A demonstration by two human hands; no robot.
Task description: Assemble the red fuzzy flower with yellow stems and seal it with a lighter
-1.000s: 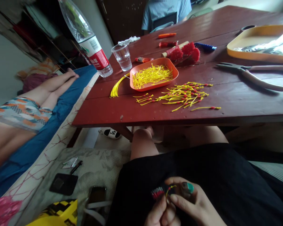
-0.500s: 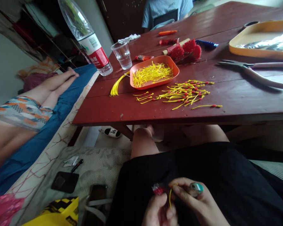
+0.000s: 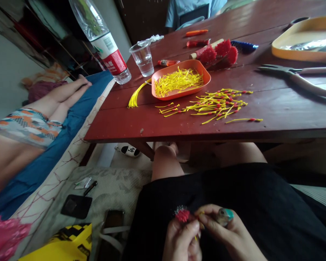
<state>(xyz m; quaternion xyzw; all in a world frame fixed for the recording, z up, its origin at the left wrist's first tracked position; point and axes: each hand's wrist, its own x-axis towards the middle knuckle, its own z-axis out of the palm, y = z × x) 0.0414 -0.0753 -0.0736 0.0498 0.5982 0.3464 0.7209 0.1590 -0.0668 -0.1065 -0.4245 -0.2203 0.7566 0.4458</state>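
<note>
Above my black-clad lap, my left hand (image 3: 182, 237) is closed around a small red bristly bundle (image 3: 183, 216) with whitish wire-like tips. My right hand (image 3: 228, 230) pinches a thin yellow cord (image 3: 201, 213) between thumb and forefinger. A small tool with a teal end (image 3: 226, 214), possibly a lighter, is tucked in the same hand. The fingertips of both hands meet at the cord, and its lower end shows under my left thumb. On the table, yellow cords with red beads or knots (image 3: 220, 105) lie loose before an orange tray (image 3: 168, 97) of plain yellow cords.
The red table (image 3: 119, 127) edge lies beyond my lap. On it are pliers (image 3: 290, 73), a yellow tray (image 3: 277, 50), red bristly bundles (image 3: 222, 50), a plastic cup (image 3: 143, 63) and a bottle (image 3: 111, 54). One person lies at left; another person (image 3: 195, 11) is across the table.
My hands have come closer together, and less of the yellow cord hangs in sight. The red bundle now stands more upright in my left hand. The view has shifted slightly.
</note>
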